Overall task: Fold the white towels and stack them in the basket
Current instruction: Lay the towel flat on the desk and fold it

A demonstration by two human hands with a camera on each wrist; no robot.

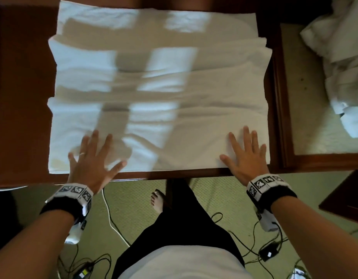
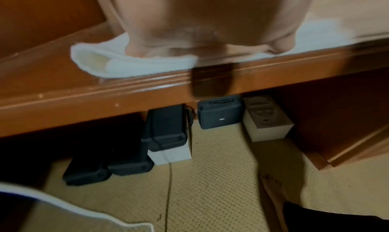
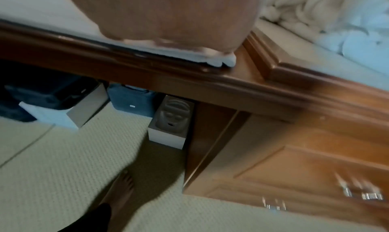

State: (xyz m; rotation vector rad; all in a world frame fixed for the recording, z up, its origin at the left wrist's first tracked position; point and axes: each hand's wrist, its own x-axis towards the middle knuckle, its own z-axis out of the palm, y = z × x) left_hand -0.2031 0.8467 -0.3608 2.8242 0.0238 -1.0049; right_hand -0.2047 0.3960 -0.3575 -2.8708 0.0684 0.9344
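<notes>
A white towel (image 1: 160,91) lies spread over the wooden table (image 1: 21,109), rumpled in cross-wise ridges, its near edge just short of the table's front lip. Both hands rest flat on that near edge: the left hand (image 1: 91,158) at the left corner, the right hand (image 1: 245,156) at the right corner, each with fingers (image 1: 247,135) straight and spread, pressing the cloth down and pinching nothing. The wrist views show only the heels of the palms on the towel at the table edge. This looks like the smoothing stage before the first fold. Next, the hands would likely need to sweep away from the body to flatten the ridges, then take the two near corners and carry them to the far edge, keeping the sides lined up. A heap of unfolded towels (image 1: 343,57) waits on the lower surface to the right. No basket shows in any view.
</notes>
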